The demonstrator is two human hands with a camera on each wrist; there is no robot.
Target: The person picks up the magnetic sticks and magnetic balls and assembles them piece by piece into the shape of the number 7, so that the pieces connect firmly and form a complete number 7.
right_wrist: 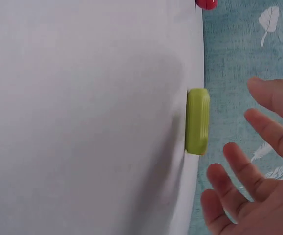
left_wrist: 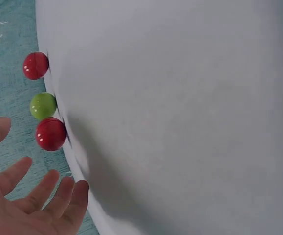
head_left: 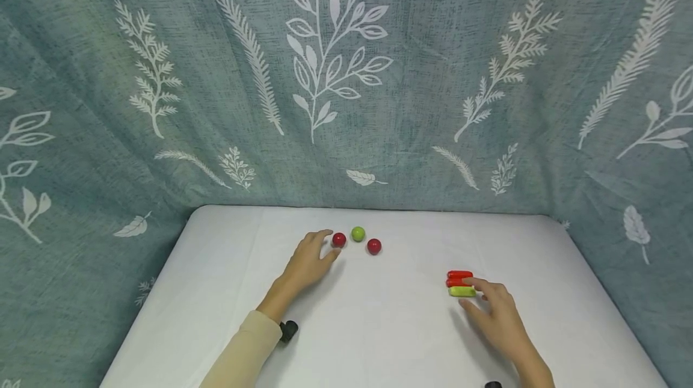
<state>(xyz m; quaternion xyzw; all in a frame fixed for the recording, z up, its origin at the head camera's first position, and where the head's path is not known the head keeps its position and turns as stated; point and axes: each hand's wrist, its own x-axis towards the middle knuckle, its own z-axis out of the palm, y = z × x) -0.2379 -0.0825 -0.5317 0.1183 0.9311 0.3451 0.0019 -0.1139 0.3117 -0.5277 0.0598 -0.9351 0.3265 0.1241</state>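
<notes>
We look down on a smooth white table (head_left: 379, 328) with rounded far corners, and behind and beside it hangs a blue-green cloth (head_left: 422, 75) printed with pale leaves and sprigs. Soft shadows of both arms fall on the white surface. A beige sleeve (head_left: 243, 349) covers the left forearm, and just beside that wrist we notice a small black object (head_left: 289, 331); another dark object (head_left: 492, 384) shows at the bottom edge, near the right wrist. Toward the table's far side, the left hand (head_left: 311, 261) has its thumb and fingers spread apart, and from the head view the left red ball (head_left: 338, 240) sits just by the gap between thumb and forefinger; the left wrist view shows a space between hand and ball. Just right of that ball, and slightly farther off, lies a green ball (head_left: 358, 234), then a right red ball (head_left: 374, 246) a little nearer to us. Our right hand (head_left: 498, 319) likewise has its digits apart, beside three short pieces lying parallel: a far red piece (head_left: 459, 274), a middle red piece (head_left: 455, 283) partly overlapped by a fingertip, and a ribbed yellow-green piece (head_left: 462, 292) nearest us. Whether that fingertip touches the red, we cannot tell.
</notes>
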